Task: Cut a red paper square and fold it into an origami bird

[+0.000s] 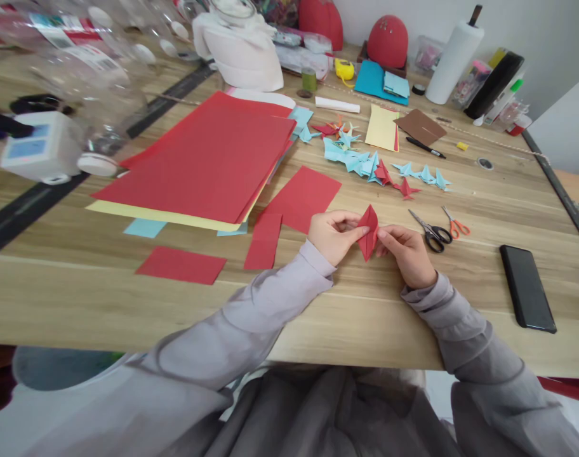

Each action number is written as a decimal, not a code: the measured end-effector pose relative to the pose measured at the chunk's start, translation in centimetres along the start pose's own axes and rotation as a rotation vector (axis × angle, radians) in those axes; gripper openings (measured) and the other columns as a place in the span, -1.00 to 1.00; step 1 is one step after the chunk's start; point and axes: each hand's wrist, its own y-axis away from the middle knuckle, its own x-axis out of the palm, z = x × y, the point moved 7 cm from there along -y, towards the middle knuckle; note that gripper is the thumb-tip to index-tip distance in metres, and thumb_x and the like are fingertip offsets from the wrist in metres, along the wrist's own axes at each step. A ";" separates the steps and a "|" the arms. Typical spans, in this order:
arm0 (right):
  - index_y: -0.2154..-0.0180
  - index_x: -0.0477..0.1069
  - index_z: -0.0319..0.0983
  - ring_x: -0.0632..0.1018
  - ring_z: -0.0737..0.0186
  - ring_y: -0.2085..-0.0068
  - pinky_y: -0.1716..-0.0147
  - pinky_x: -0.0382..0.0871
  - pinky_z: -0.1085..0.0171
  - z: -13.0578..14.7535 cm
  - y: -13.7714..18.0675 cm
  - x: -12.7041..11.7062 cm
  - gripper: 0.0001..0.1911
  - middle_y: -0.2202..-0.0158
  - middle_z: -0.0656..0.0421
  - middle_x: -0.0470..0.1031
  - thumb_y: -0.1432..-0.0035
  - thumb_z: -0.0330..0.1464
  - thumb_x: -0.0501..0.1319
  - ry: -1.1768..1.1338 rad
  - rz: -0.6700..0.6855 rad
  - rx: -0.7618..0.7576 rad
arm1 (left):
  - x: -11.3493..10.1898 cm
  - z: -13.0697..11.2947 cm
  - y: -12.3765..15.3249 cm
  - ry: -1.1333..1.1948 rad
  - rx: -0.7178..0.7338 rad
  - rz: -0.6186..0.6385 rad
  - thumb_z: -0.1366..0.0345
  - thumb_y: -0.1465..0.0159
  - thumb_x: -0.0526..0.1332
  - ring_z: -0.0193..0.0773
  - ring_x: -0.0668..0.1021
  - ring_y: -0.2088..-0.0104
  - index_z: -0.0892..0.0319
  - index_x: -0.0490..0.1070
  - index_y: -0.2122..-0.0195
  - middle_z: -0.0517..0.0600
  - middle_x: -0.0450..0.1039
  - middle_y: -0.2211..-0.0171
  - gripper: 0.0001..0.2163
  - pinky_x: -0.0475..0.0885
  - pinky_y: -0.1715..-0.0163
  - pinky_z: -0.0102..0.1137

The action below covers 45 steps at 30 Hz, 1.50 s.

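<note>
A small red folded paper [368, 238], diamond-shaped with a crease down its middle, is held upright just above the table. My left hand [334, 233] pinches its left side between thumb and fingers. On its right edge, my right hand [408, 252] grips it with thumb and forefinger. Just beyond lie red folded paper cranes [405, 188] and a row of light blue cranes [425, 174]. To the left of my left hand rest a red paper sheet [303, 198] and a narrower red strip [265, 241].
Black-handled scissors [433, 236] and small orange-handled scissors [456, 223] lie right of my hands, with a phone [527, 289] farther right. A large red paper stack [204, 158] covers the left middle. Plastic bottles [94, 70] crowd the far left.
</note>
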 end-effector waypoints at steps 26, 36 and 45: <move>0.58 0.34 -0.22 0.22 0.43 0.64 0.64 0.00 0.38 -1.1 0.3 -0.2 -0.80 0.69 0.31 0.29 0.11 -0.30 0.31 -0.108 0.004 0.137 | 1.5 -1.6 0.5 -0.096 0.100 0.292 0.45 0.06 0.27 -0.30 0.52 0.45 0.21 0.58 0.39 0.05 0.58 0.38 -0.81 0.37 0.53 -0.46; 0.65 0.33 -0.24 0.20 0.44 0.63 0.60 -0.02 0.37 -1.1 0.0 -0.2 -0.85 0.71 0.33 0.26 0.17 -0.42 0.27 -0.158 0.123 0.162 | 1.3 -1.0 0.1 -0.036 0.016 0.307 0.38 0.10 0.39 -0.35 0.46 0.65 0.21 0.58 0.56 -0.02 0.48 0.65 -0.94 0.37 0.63 -0.43; 0.65 0.32 -0.24 0.19 0.46 0.66 0.63 -0.05 0.37 -1.2 -0.1 -0.4 -0.85 0.72 0.33 0.25 0.18 -0.44 0.27 -0.223 0.080 0.167 | 0.5 -1.3 -0.4 0.092 -0.118 0.241 0.34 0.23 0.48 -0.35 0.47 0.69 0.26 0.54 0.61 -0.02 0.46 0.70 -0.82 0.43 0.66 -0.44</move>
